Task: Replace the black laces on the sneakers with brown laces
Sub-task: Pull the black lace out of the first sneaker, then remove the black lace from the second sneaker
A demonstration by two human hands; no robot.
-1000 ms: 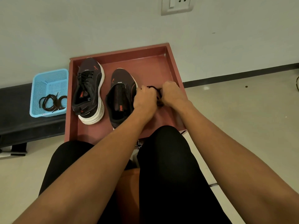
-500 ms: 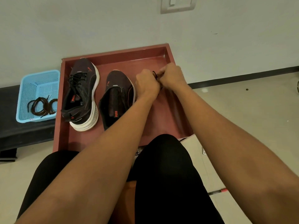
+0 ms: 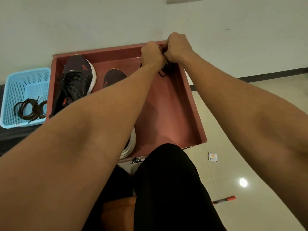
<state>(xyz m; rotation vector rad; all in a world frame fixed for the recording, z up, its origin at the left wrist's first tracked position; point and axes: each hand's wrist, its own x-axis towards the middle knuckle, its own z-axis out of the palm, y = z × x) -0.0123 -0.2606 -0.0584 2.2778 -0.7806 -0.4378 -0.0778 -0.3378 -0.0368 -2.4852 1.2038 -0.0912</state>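
Two dark sneakers lie in a red tray (image 3: 191, 104). The left sneaker (image 3: 75, 79) carries black laces. The right sneaker (image 3: 114, 77) has no laces showing and is mostly hidden under my left forearm. My left hand (image 3: 152, 53) and my right hand (image 3: 176, 45) are pressed together over the tray's far right corner, both gripping a bundled black lace (image 3: 162, 71) whose loops hang just below them. Brown laces (image 3: 30, 108) lie coiled in a light blue basket (image 3: 20, 84) left of the tray.
The basket stands on a dark bench at the left. A white wall rises right behind the tray. On the tiled floor at the right lie a small packet (image 3: 212, 157) and a red-capped marker (image 3: 224, 199). My black-clad knees fill the foreground.
Both hands have moved together away from me, from the tray's middle right to its far right corner, carrying the black lace. The view has tilted downward.
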